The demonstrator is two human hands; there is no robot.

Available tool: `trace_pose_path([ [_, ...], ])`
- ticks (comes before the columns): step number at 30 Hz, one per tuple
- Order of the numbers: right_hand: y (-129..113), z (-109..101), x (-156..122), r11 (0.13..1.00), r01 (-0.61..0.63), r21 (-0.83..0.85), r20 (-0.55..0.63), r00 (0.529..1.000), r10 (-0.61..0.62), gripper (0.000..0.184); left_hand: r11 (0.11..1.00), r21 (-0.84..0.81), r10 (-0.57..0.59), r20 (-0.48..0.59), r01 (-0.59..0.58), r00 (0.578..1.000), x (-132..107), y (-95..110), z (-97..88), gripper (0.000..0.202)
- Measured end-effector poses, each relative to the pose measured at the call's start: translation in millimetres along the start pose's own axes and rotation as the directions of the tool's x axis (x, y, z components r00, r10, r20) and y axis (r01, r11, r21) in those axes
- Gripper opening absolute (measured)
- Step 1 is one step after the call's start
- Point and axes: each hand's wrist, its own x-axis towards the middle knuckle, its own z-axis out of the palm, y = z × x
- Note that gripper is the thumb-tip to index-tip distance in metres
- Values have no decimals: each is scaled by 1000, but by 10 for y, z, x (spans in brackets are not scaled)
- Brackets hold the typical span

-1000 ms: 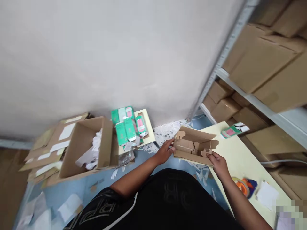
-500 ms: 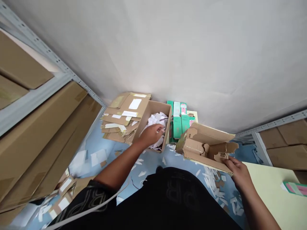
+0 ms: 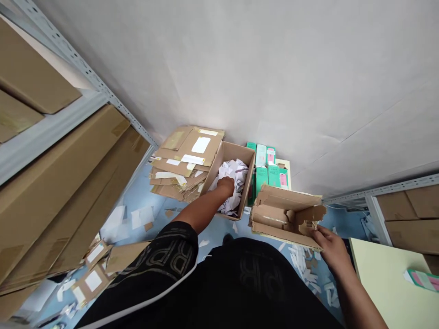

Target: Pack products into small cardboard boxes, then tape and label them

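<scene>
My left hand [image 3: 226, 185] was down in the open carton [image 3: 213, 174], fingers curled against the crumpled white paper [image 3: 236, 171]; seen from above, I couldn't tell whether they had closed on any of it. My right hand [image 3: 329, 246] gripped the smaller cardboard box [image 3: 277, 197] by its right end, thumb and fingers near a torn flap, its open top facing me, to the right of the carton. Green boxes [image 3: 262, 178] stood between the two, nearer the wall [image 3: 274, 82], and flattened cardboard [image 3: 192, 151] lay piled just left of the carton
</scene>
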Motion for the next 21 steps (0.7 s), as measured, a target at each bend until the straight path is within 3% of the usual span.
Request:
trace_pose_path([
  [3,-8,12,-51,998,-54,33,48,997,53,48,1000,18,-24,0,24,1000,127,-4,45,73],
  [6,-9,17,-94,996,-82,33,54,995,80,46,998,36,-43,-83,46,996,189,-34,37,66],
  [10,20,23,-121,994,-101,45,50,994,99,46,995,40,-80,-172,88,982,273,-123,-106,66],
  [15,56,27,-121,993,-99,61,72,993,95,47,998,12,-57,-134,59,989,373,-193,-339,42],
  [18,6,35,-104,995,-91,47,69,994,88,44,1000,8,-7,-176,9,984,289,-176,-544,37],
  [21,-80,56,-64,998,-67,3,46,997,67,36,999,-7,46,-307,-51,951,-69,-152,-845,37],
])
